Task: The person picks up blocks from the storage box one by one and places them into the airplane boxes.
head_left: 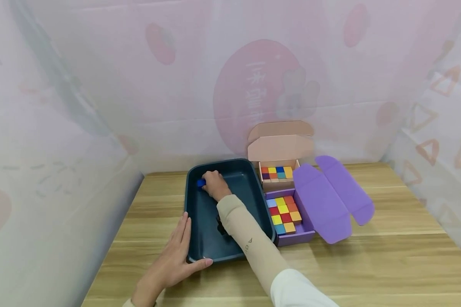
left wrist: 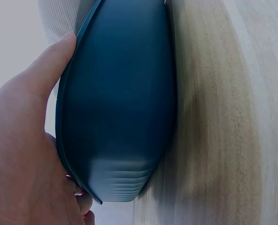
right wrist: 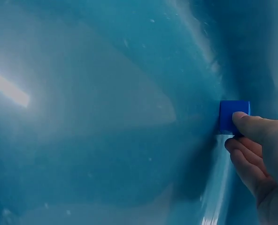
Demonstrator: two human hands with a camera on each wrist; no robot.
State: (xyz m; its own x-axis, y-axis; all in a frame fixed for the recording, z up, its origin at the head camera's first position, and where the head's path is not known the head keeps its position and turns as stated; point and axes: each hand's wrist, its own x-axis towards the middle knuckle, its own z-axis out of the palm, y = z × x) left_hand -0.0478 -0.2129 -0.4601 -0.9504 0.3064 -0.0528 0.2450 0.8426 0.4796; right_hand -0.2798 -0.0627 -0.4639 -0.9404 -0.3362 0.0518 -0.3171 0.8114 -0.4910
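Note:
Inside the dark teal tray [head_left: 226, 249], my right hand [head_left: 216, 185] pinches a blue cube block [head_left: 201, 183] near the far left wall. In the right wrist view the thumb lies on the face of the blue block [right wrist: 229, 115], with the other fingers beneath it. My left hand [head_left: 174, 251] rests against the tray's near left corner. Its fingers lie straight along the left side, and the thumb lies on the front rim. The left wrist view shows the thumb touching the rim of the tray [left wrist: 120, 93] from outside.
Right of the tray stands an open purple box [head_left: 296, 241] holding several coloured blocks [head_left: 284, 209], its lid spread rightward. Behind it, an open tan cardboard box [head_left: 278, 186] also holds coloured blocks. A black object [head_left: 220, 226] shows beside the right sleeve. Printed cloth hangs behind the wooden table [head_left: 388, 256].

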